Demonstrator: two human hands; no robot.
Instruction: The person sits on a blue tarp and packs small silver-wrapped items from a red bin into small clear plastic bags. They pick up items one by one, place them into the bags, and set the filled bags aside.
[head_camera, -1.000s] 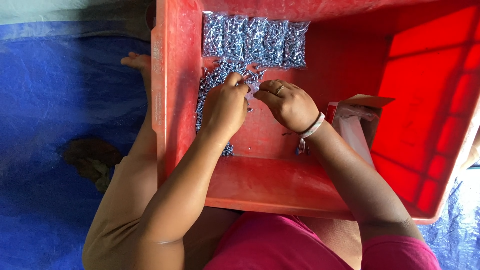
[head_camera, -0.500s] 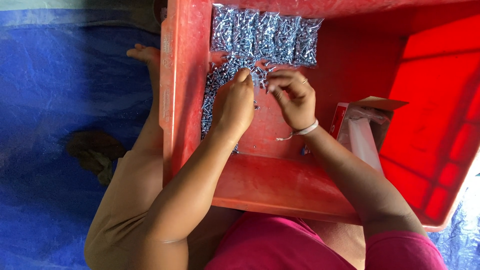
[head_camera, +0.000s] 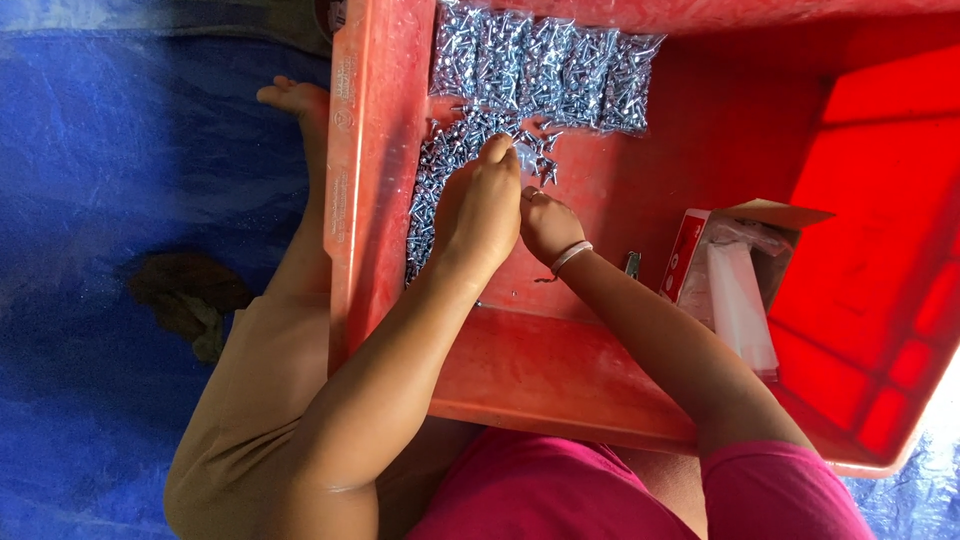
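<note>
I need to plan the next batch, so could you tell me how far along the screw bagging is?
Done: a row of filled bags lies along the crate wall. In hand: left hand and right hand work together at the loose screws. Left: that loose pile, with empty bags in the box.

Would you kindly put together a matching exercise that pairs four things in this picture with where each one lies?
Things:
1. row of filled screw bags
2. loose screws
3. open cardboard box
4. brown cloth

Places:
A. on the blue tarp, outside the red crate
B. along the crate's far wall
C. on the crate floor, right of the right hand
D. heaped by the crate's left wall, beside the left hand

Pairs: 1-B, 2-D, 3-C, 4-A
</note>
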